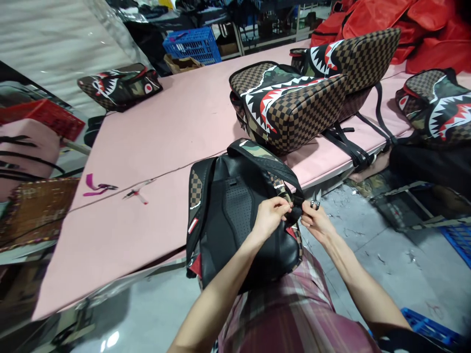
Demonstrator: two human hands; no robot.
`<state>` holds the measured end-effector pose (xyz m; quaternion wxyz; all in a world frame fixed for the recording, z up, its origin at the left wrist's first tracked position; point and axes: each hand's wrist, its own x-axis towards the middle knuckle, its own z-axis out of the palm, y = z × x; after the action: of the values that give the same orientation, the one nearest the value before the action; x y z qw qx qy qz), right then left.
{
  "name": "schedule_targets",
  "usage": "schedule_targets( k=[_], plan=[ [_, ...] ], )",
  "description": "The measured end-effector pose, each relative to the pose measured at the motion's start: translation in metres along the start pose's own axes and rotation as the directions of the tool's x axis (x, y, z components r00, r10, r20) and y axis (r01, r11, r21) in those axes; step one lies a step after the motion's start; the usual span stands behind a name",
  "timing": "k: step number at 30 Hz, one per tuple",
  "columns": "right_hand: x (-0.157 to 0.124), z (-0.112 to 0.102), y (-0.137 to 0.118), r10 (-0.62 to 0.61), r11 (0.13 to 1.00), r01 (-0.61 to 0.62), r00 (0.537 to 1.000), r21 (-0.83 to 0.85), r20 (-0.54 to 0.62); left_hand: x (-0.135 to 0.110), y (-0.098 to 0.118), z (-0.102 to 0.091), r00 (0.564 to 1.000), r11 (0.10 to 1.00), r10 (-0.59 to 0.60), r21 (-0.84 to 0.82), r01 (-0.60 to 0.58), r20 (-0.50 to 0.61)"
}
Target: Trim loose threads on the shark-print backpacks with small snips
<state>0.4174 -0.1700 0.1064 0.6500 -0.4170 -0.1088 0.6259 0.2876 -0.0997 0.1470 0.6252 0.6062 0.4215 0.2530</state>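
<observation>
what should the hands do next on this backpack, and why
Perhaps bring the snips to the lower end of the shoulder strap: the left hand is pinching there, and the right hand, close beside it, holds the snips pointing up, away from the pinch. Exactly what is pinched is too small to tell.

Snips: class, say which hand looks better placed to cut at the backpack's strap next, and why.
Probably the right hand: it holds the snips, blades up, close beside the black strap. The left hand is at the strap with no visible tool, so it seems better suited to steadying.
</observation>
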Motion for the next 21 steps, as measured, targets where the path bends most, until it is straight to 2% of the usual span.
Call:
schedule_targets(
  k=[2, 4, 5, 6, 7, 9, 10, 11, 12, 13, 14, 15, 18, 20, 21],
  plan=[
    [0.005, -0.006, 0.000, 0.009, 1.000, -0.009, 1.000, 0.026, -0.016, -0.003, -0.004, -0.006, 0.992, 0.929, -0.125, -0.352, 0.110, -0.019],
    [0.009, -0.013, -0.001, 0.021, 0.999, -0.020, 0.999, 0.042, -0.038, -0.013, -0.002, -0.011, 0.990, 0.860, -0.134, -0.502, 0.096, -0.040],
    [0.011, -0.016, -0.002, 0.032, 0.998, -0.030, 0.998, 0.049, -0.047, -0.019, 0.000, -0.014, 0.995, 0.869, -0.095, -0.488, 0.076, -0.016],
    [0.012, -0.019, -0.004, 0.047, 0.998, -0.044, 0.998, 0.055, -0.050, -0.026, 0.004, -0.016, 0.997, 0.900, -0.037, -0.432, 0.064, 0.070],
    [0.013, -0.021, -0.005, 0.063, 0.997, -0.061, 0.997, 0.057, -0.046, -0.031, 0.006, -0.017, 0.977, 0.936, 0.024, -0.348, 0.053, 0.213],
    [0.014, -0.021, -0.009, 0.092, 0.995, -0.091, 0.995, 0.052, -0.029, -0.037, 0.008, -0.017, 0.862, 0.989, 0.085, -0.145, -0.014, 0.500],
    [0.014, -0.021, -0.010, 0.101, 0.994, -0.099, 0.995, 0.051, -0.023, -0.035, 0.007, -0.016, 0.842, 0.997, 0.082, -0.052, -0.063, 0.534],
    [0.013, -0.020, -0.011, 0.104, 0.993, -0.103, 0.994, 0.055, -0.024, -0.031, 0.004, -0.013, 0.880, 0.994, 0.077, 0.033, -0.105, 0.469],
    [0.013, -0.018, -0.011, 0.105, 0.993, -0.103, 0.994, 0.060, -0.032, -0.025, -0.001, -0.010, 0.944, 0.984, 0.083, 0.120, -0.128, 0.319],
    [0.012, -0.017, -0.011, 0.106, 0.993, -0.103, 0.993, 0.063, -0.043, -0.017, -0.007, -0.005, 0.984, 0.970, 0.101, 0.206, -0.131, 0.147],
    [0.012, -0.015, -0.011, 0.111, 0.992, -0.107, 0.993, 0.064, -0.052, -0.009, -0.013, 0.001, 0.993, 0.953, 0.120, 0.278, -0.120, 0.016],
    [0.011, -0.014, -0.011, 0.116, 0.992, -0.113, 0.992, 0.062, -0.055, -0.002, -0.018, 0.008, 0.989, 0.937, 0.135, 0.332, -0.109, -0.055],
    [0.007, -0.011, -0.011, 0.095, 0.995, -0.093, 0.993, 0.026, -0.068, 0.005, -0.030, 0.024, 0.984, 0.902, 0.175, 0.405, -0.148, -0.032],
    [0.005, -0.009, -0.012, 0.020, 0.999, -0.023, 0.995, -0.031, -0.098, -0.005, -0.034, 0.023, 0.976, 0.894, 0.219, 0.400, -0.203, 0.004],
    [0.004, -0.008, -0.013, -0.034, 0.997, 0.026, 0.992, -0.074, -0.118, -0.014, -0.035, 0.017, 0.968, 0.884, 0.245, 0.401, -0.242, 0.044]
  ],
)
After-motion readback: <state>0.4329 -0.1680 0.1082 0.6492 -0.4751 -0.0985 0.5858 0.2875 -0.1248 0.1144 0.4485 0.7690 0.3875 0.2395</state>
